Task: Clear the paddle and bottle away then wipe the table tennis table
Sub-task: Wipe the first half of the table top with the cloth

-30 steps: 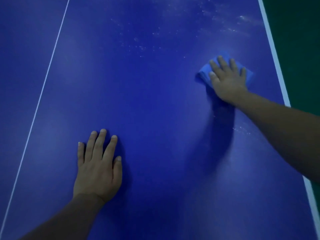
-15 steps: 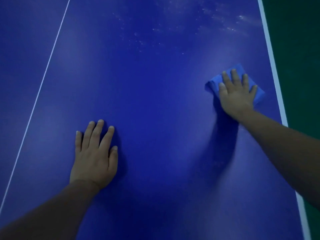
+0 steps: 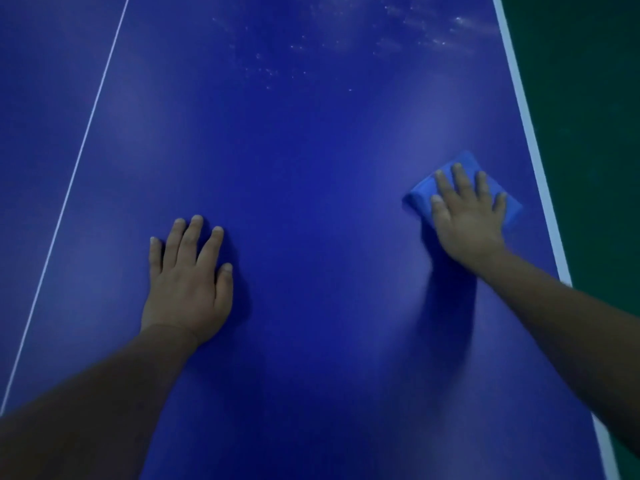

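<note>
Item one, nearest: two bare forearms, entering from 7 o'clock and 4 o'clock, both reaching out over the dark blue table tennis table (image 3: 311, 209)

Item two: left hand (image 3: 187, 289), at about 8 o'clock from the centre of the view; palm down, flat on the bare blue surface, fingers straight and a little spread, thumb out to the side; it holds nothing and only rests on the top

Item three: right hand (image 3: 467, 216), at about 3 o'clock; palm down with straight, spread fingers, pressing on a folded light blue wiping cloth (image 3: 424, 195); the fingers lie flat over it, not curled round it

Item four: the cloth itself, a small rectangular pad lying flat on the table top, its corners showing beyond the fingertips and at either side of the hand; it sits near the right edge of the table, just inside the white edge stripe (image 3: 530, 140)

Item five: thin white centre line (image 3: 86, 133), running from 7 o'clock up to 11 o'clock, well left of the left hand

Item six, farther: a scatter of pale dusty specks (image 3: 346, 39) on the surface toward 12 and 1 o'clock, well beyond both hands

Item seven, farthest right: dark green floor (image 3: 588, 133) past the table edge, from 1 to 4 o'clock

Paddle and bottle: neither in view
</note>
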{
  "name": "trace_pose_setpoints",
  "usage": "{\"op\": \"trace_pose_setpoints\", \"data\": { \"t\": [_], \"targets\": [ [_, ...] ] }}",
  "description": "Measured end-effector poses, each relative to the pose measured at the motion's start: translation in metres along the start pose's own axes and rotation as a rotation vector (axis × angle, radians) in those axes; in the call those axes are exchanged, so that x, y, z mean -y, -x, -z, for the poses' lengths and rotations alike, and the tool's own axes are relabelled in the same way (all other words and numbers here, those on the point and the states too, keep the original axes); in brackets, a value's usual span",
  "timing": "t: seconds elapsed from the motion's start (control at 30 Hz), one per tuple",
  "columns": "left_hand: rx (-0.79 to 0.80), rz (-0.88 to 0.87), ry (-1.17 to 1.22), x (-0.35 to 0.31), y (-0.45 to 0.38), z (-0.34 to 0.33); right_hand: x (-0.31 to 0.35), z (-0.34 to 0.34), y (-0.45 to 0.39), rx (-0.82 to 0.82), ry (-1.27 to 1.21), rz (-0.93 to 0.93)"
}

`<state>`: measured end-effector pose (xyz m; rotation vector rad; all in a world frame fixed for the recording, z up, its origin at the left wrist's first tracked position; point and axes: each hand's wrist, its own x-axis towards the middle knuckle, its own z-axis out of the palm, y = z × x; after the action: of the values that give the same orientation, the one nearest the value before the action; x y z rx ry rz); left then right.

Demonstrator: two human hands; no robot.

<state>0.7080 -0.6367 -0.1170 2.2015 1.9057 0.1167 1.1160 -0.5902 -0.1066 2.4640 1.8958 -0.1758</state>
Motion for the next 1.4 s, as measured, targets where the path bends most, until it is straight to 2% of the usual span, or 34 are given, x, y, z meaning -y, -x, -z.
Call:
{"op": "trace_pose_setpoints", "data": {
  "t": [0.03,0.1,0.17,0.23,0.27,0.3,0.33,0.4,0.43,0.47,0.53,0.6,0.67,0.73,0.77,0.8,0.9,0.97,1.0,1.03,1.1,1.17,1.2,1.23,1.3,1.4],
  "targets": [
    [-0.003,0.001,0.001,0.000,0.000,0.000,0.011,-0.009,0.029,-0.038,0.031,0.073],
    [-0.011,0.005,0.004,0.001,0.000,-0.001,0.034,-0.029,0.112,-0.073,0.051,0.392],
    [-0.019,0.002,0.011,0.003,0.001,-0.003,0.040,-0.044,0.193,-0.007,0.058,0.786],
    [-0.014,-0.017,0.035,0.006,0.001,-0.004,0.024,-0.037,0.204,0.085,0.080,1.007],
    [-0.009,-0.026,0.051,0.008,0.000,-0.005,0.014,-0.033,0.188,0.048,0.098,0.991],
    [0.003,-0.034,0.066,0.011,-0.002,-0.005,0.008,-0.027,0.167,-0.003,0.098,0.853],
    [0.021,-0.048,0.080,0.014,-0.002,-0.004,0.003,-0.022,0.144,-0.046,0.069,0.611],
    [0.049,-0.102,0.096,0.019,0.006,-0.002,-0.011,-0.013,0.107,-0.020,-0.001,0.118],
    [0.041,-0.139,0.095,0.020,0.016,-0.002,-0.009,-0.011,0.104,0.013,-0.058,-0.036],
    [0.021,-0.176,0.091,0.019,0.032,-0.002,0.000,-0.014,0.112,0.017,-0.094,-0.108],
    [-0.002,-0.217,0.104,0.013,0.074,-0.003,0.032,-0.028,0.158,-0.042,-0.039,-0.054],
    [0.009,-0.236,0.126,0.008,0.125,-0.004,0.071,-0.045,0.235,-0.077,-0.005,0.203],
    [0.023,-0.258,0.113,0.009,0.172,-0.007,0.091,-0.059,0.313,-0.027,-0.001,0.546],
    [0.039,-0.266,0.089,0.015,0.211,-0.009,0.079,-0.054,0.328,0.066,0.035,0.734],
    [0.048,-0.256,0.077,0.018,0.225,-0.010,0.067,-0.051,0.313,0.046,0.065,0.711],
    [0.058,-0.247,0.063,0.021,0.237,-0.010,0.056,-0.047,0.295,0.008,0.085,0.600],
    [0.093,-0.238,0.026,0.025,0.252,-0.012,0.028,-0.032,0.241,0.051,0.019,-0.008],
    [0.085,-0.249,0.023,0.027,0.252,-0.013,0.048,-0.032,0.239,0.019,-0.088,-0.263],
    [0.082,-0.260,0.028,0.028,0.252,-0.014,0.073,-0.037,0.252,-0.012,-0.074,-0.278],
    [0.078,-0.271,0.036,0.029,0.253,-0.015,0.103,-0.044,0.273,-0.046,-0.059,-0.191],
    [0.058,-0.285,0.054,0.031,0.254,-0.015,0.157,-0.057,0.330,-0.026,-0.057,0.135],
    [0.062,-0.305,0.048,0.033,0.254,-0.017,0.162,-0.065,0.377,0.019,-0.036,0.346],
    [0.066,-0.310,0.040,0.033,0.254,-0.017,0.142,-0.063,0.381,0.020,-0.034,0.354],
    [0.067,-0.309,0.034,0.033,0.254,-0.017,0.114,-0.060,0.377,-0.004,-0.023,0.295],
    [0.070,-0.312,0.031,0.032,0.254,-0.018,0.045,-0.053,0.362,-0.049,0.014,0.042],
    [0.070,-0.302,0.027,0.032,0.255,-0.018,-0.034,-0.037,0.346,0.065,-0.053,-0.432]
  ]
}}
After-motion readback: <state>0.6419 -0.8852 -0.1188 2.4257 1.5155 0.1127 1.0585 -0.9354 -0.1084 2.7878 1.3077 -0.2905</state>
